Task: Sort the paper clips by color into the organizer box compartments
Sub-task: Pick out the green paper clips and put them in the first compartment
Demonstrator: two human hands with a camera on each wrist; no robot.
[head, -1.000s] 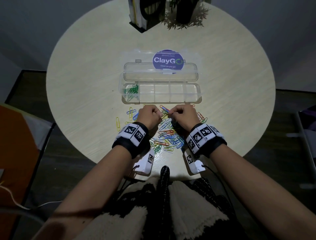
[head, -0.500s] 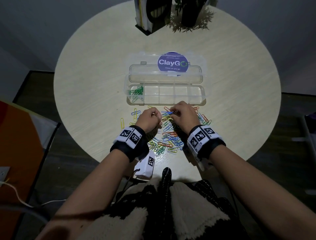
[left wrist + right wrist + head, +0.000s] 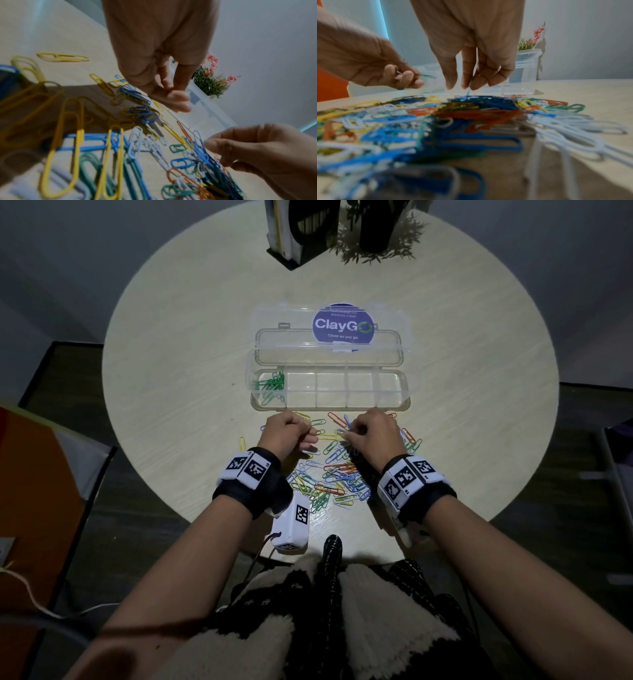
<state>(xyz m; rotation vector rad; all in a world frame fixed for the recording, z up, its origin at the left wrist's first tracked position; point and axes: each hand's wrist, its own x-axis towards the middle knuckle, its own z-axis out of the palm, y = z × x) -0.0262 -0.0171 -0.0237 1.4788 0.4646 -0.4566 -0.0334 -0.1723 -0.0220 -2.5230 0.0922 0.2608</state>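
A clear organizer box [image 3: 394,402] lies open with green clips [image 3: 270,385] in its leftmost compartment; the other compartments look bare. A pile of mixed-colour paper clips [image 3: 329,477] lies in front of it. My left hand [image 3: 310,436] hovers over the pile's far left edge. In the right wrist view my left hand [image 3: 409,79] pinches a green clip [image 3: 428,76]. My right hand [image 3: 346,434] points its fingers down at the pile. Its fingertips [image 3: 452,86] pinch a blue clip [image 3: 468,92] at the top of the heap.
The box's lid [image 3: 329,347] stands open behind it with a purple sticker [image 3: 342,325]. A black holder [image 3: 301,231] and a potted plant [image 3: 376,231] stand at the round table's far edge. A stray yellow clip [image 3: 242,444] lies left of the pile.
My hands, which nearly touched over the pile a second ago, have drawn slightly apart; the left has pulled a little to the left.
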